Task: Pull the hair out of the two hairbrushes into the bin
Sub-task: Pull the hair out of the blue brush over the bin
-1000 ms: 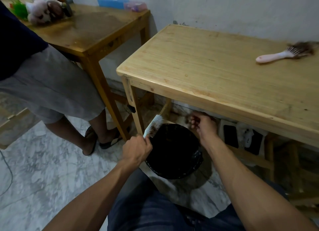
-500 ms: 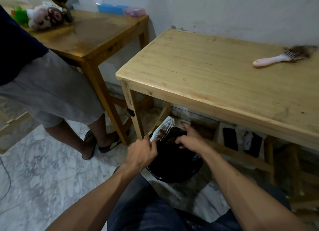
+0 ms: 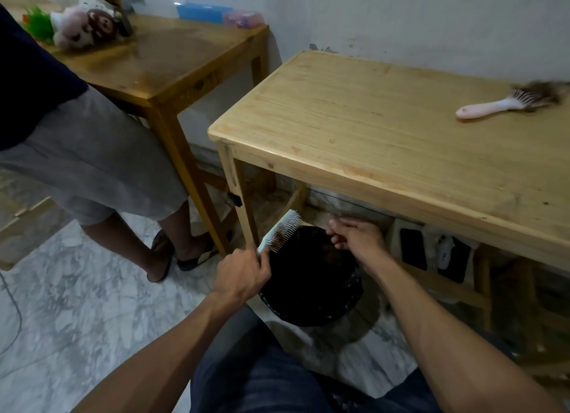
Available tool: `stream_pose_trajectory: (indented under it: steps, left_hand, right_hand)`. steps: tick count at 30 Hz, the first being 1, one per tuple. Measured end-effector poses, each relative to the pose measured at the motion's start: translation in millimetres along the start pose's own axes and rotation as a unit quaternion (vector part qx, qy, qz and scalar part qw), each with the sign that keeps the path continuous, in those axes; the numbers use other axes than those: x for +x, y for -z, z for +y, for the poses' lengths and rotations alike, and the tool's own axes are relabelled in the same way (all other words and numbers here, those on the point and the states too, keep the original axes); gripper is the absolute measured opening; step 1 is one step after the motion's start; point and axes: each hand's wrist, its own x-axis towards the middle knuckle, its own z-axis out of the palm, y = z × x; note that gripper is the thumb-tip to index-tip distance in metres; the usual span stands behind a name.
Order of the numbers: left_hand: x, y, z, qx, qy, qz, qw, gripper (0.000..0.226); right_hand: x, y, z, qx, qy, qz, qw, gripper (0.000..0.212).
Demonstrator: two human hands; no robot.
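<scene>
My left hand (image 3: 242,275) grips the handle of a pale blue hairbrush (image 3: 280,234), bristles facing right, with a little dark hair still caught low in them. The brush head tilts up over the left rim of the black bin (image 3: 311,314) on the floor under the table. My right hand (image 3: 354,238) hovers over the bin just right of the brush, fingers loosely curled; I cannot tell whether hair is pinched in them. A pink hairbrush (image 3: 499,104), matted with brown hair, lies on the light wooden table (image 3: 354,129) at the far right.
A second, darker wooden table (image 3: 160,64) stands at the left with a plush toy (image 3: 83,27) and boxes on it. A person in grey shorts (image 3: 89,156) and sandals stands by it. A table leg (image 3: 243,209) is just left of the brush. Dark items sit on a low shelf (image 3: 431,252).
My right hand has moved from the far side of the bin up to the brush and now sits just right of it. The brush has tilted so its bristles show more.
</scene>
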Motion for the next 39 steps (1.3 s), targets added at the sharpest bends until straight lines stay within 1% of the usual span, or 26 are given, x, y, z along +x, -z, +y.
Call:
stream_pose_trajectory:
  steps: [2, 3, 4, 5, 7, 8, 10, 11, 14, 16, 19, 20, 24, 25, 27, 29, 30, 32, 34, 35, 38, 39]
  left_hand:
    - [-1, -2, 3, -0.006, -0.009, -0.005, 1.0, 0.04]
    - [0, -4, 4, -0.008, -0.014, -0.004, 1.0, 0.039]
    - [0, -5, 7, -0.006, -0.018, -0.001, 1.0, 0.039]
    - [0, -6, 10, -0.002, -0.024, 0.0, 1.0, 0.039]
    - [-1, -7, 18, 0.017, -0.037, 0.003, 0.999, 0.039]
    - [-2, -7, 22, 0.029, -0.043, 0.004, 0.999, 0.04]
    - [-3, -6, 26, 0.051, -0.052, 0.01, 0.997, 0.039]
    - [-2, -5, 26, 0.061, -0.056, 0.014, 0.996, 0.039]
    - [-3, -4, 24, 0.105, -0.071, 0.021, 0.992, 0.038]
    - [-5, -5, 23, 0.114, -0.059, 0.024, 0.991, 0.038]
    - [-4, -7, 21, 0.088, -0.031, 0.015, 0.996, 0.039]
    - [-3, -7, 19, 0.081, -0.028, 0.013, 0.996, 0.039]
    - [-1, -9, 17, 0.065, -0.031, 0.012, 0.997, 0.039]
    - [0, -9, 19, 0.06, -0.031, 0.009, 0.998, 0.039]
    - [1, -8, 22, 0.042, -0.024, 0.004, 0.999, 0.04]
    - [3, -6, 19, 0.028, -0.003, 0.005, 1.0, 0.039]
    - [4, -5, 16, 0.028, 0.007, 0.005, 1.0, 0.039]
    - [5, -3, 9, 0.041, 0.017, 0.004, 0.999, 0.039]
    - [4, -1, 6, 0.044, 0.024, 0.006, 0.999, 0.038]
    - [5, -2, 6, 0.038, 0.023, 0.004, 0.999, 0.037]
    - [5, -7, 15, -0.002, 0.018, -0.01, 1.0, 0.036]
    - [5, -8, 19, -0.015, 0.019, -0.013, 1.0, 0.038]
  right_hand:
    - [-3, -1, 1, -0.115, -0.016, -0.06, 0.991, 0.033]
    - [-6, -4, 1, -0.164, -0.022, -0.077, 0.983, 0.044]
    - [-10, -9, -1, -0.195, -0.02, -0.075, 0.978, 0.048]
    - [-13, -14, -4, -0.21, -0.007, -0.056, 0.976, 0.044]
    - [-17, -27, -11, -0.208, 0.03, -0.008, 0.978, 0.022]
    - [-18, -32, -14, -0.207, 0.043, 0.001, 0.977, 0.02]
    - [-18, -40, -18, -0.219, 0.056, 0.003, 0.974, 0.031]
    - [-17, -43, -20, -0.225, 0.057, 0.005, 0.973, 0.031]
    - [-14, -45, -21, -0.238, 0.03, -0.011, 0.971, 0.025]
    - [-16, -45, -22, -0.213, 0.017, -0.02, 0.977, 0.024]
    - [-18, -37, -26, -0.12, -0.002, 0.001, 0.993, 0.02]
    - [-18, -32, -26, -0.104, -0.01, 0.002, 0.995, 0.017]
    - [-19, -22, -22, -0.1, -0.02, -0.003, 0.995, 0.017]
    - [-19, -23, -21, -0.087, -0.023, 0.014, 0.996, 0.019]
    - [-16, -23, -19, -0.039, -0.032, 0.077, 0.996, 0.025]
    - [-11, -18, -19, 0.055, -0.046, 0.142, 0.987, 0.026]
    - [-10, -15, -19, 0.088, -0.052, 0.162, 0.982, 0.024]
    - [-7, -6, -19, 0.085, -0.052, 0.179, 0.979, 0.019]
    - [-6, -2, -16, 0.054, -0.059, 0.171, 0.982, 0.02]
    - [-7, -2, -15, 0.027, -0.069, 0.153, 0.986, 0.019]
    - [-16, -17, -14, -0.057, -0.065, 0.052, 0.995, 0.007]
    - [-19, -25, -12, -0.078, -0.054, 0.022, 0.995, 0.009]
